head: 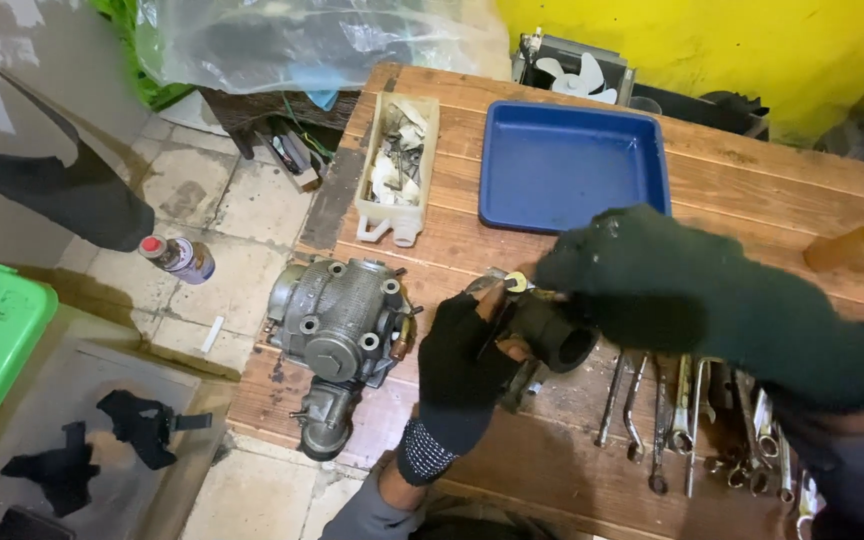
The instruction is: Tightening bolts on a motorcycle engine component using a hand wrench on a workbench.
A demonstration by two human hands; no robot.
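Both gloved hands, left hand [462, 365] and right hand [642, 275], clasp the black carburettor part [550, 335], bore facing the wrenches [692, 420] (near edge of worktop [752, 190]), engine casting [337, 320] at left edge

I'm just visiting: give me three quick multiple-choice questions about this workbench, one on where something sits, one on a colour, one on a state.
1. Where does the grey engine part lie?
A. in the tray
B. at the wooden table's left edge
C. on the floor

2. What colour is the tray?
A. blue
B. red
C. white

3. What is in the tray?
A. spanners
B. rags
C. nothing visible

Answers: 1 B, it rests on the planks beside the left hand. 2 A, plainly blue. 3 C, its bottom shows bare; the spanners lie on the table under the right hand, both hands gripping a dark tubular part.
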